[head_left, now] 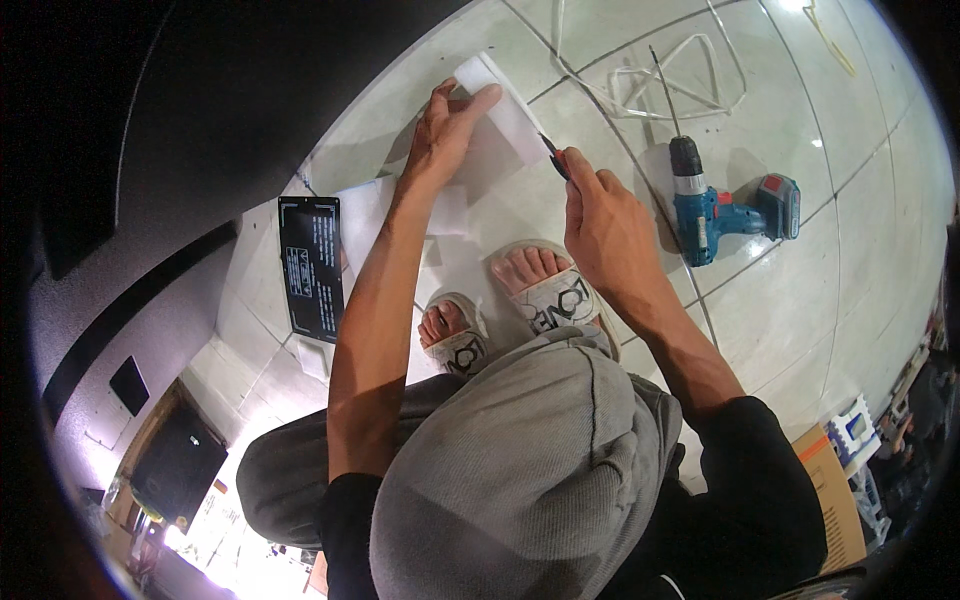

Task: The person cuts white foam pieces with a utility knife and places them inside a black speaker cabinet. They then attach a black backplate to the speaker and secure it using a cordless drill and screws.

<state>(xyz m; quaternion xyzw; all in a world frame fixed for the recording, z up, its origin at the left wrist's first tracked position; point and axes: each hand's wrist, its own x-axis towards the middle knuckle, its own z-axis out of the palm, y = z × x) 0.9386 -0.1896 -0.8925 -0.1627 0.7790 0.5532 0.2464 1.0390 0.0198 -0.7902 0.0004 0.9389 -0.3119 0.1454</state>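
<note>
My left hand [440, 135] is closed on a white, foam-like block [505, 115], thumb across its upper face and fingers behind its far left end. The block is held tilted above the tiled floor. In my right hand [615, 225] is a small black-and-red hand tool [553, 157]. Its narrow dark tip meets the block's right edge, and my fingers hide most of its handle, so its exact kind is unclear. More white foam-like pieces [450, 212] lie on the floor beneath my left forearm.
A blue cordless drill [715, 210] with a long bit lies on the floor to my right. Beyond it is a loose white strap [690, 105]. At left are a black printed panel [311, 270] and a large dark cabinet-like body [150, 280]. A cardboard box [830, 495] stands at lower right.
</note>
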